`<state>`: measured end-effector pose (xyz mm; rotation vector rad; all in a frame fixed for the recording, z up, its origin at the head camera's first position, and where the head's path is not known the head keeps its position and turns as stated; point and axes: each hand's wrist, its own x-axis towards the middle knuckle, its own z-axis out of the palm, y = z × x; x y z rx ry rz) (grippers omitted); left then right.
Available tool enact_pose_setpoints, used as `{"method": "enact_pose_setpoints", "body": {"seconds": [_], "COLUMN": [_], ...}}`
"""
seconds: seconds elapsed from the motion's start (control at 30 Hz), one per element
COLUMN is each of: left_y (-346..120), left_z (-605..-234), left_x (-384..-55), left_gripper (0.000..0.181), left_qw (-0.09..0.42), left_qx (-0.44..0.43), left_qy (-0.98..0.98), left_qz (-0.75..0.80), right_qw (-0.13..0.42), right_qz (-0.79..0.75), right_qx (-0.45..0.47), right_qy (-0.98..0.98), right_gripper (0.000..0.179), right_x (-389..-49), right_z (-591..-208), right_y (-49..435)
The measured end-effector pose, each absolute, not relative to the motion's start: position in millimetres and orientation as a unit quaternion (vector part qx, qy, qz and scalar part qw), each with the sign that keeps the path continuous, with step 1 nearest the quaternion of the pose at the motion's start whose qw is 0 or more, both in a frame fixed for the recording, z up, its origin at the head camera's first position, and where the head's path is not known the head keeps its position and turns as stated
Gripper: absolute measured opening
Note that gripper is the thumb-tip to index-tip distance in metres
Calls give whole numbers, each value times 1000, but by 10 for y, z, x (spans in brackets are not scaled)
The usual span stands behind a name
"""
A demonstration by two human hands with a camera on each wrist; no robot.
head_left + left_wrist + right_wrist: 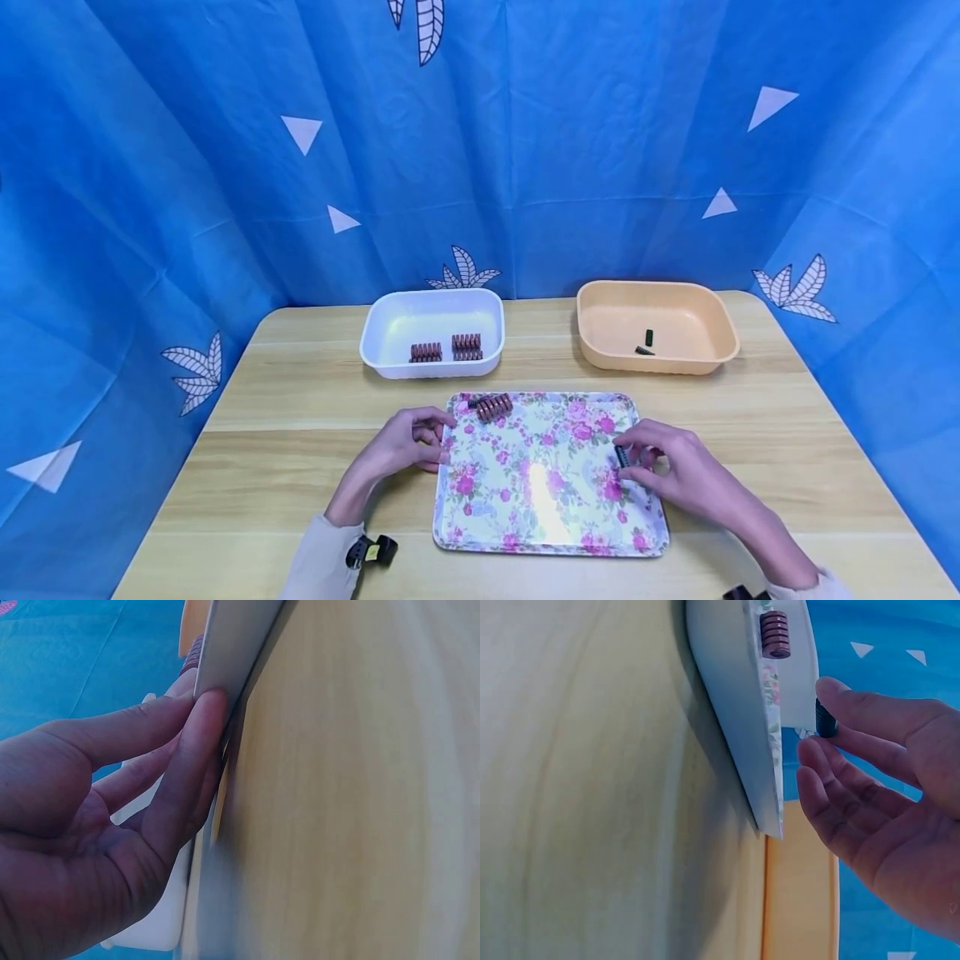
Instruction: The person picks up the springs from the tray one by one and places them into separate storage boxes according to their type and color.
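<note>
A flowered tray [525,500] lies on the table between both hands. My left hand [401,442] grips its left edge; in the left wrist view the thumb and fingers pinch the tray's rim [232,652]. Over the tray's right side, my right hand [678,467] pinches a small dark coil spring [622,456] between thumb and finger. The right wrist view shows this dark spring [825,720] held clear of the tray. Near the tray's back left corner lies a thicker brown coil spring [495,407], with another small dark spring [474,403] beside it, partly hidden.
Behind the tray at the left stands a white bin [386,333] with several brown springs [467,342]. An orange bin [697,365] at the back right holds two small dark springs [648,337]. A blue curtain [525,167] hangs around the wooden table [300,400].
</note>
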<state>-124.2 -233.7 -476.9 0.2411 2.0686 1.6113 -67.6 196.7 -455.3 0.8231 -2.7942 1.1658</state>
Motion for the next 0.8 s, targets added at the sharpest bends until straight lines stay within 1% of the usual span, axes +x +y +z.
{"method": "enact_pose_setpoints", "body": {"seconds": [0.3,0.57,0.8], "left_y": [-2342,-2347,-2336], "left_z": [-4747,-4753,-4749], "left_x": [-1232,-1215,-1227], "left_gripper": [48,47,47], "left_qw": [252,255,252], "left_qx": [86,83,77], "left_qy": [761,757,762], "left_qz": [592,596,592], "right_qw": [32,17,22], "right_qz": [370,374,374], "right_qx": [265,255,249], "right_qy": [-890,-892,-893], "right_gripper": [38,38,36], "right_x": [-706,-747,-776], "right_z": [-4492,-4421,-4332], "right_y": [1951,1970,1962]}}
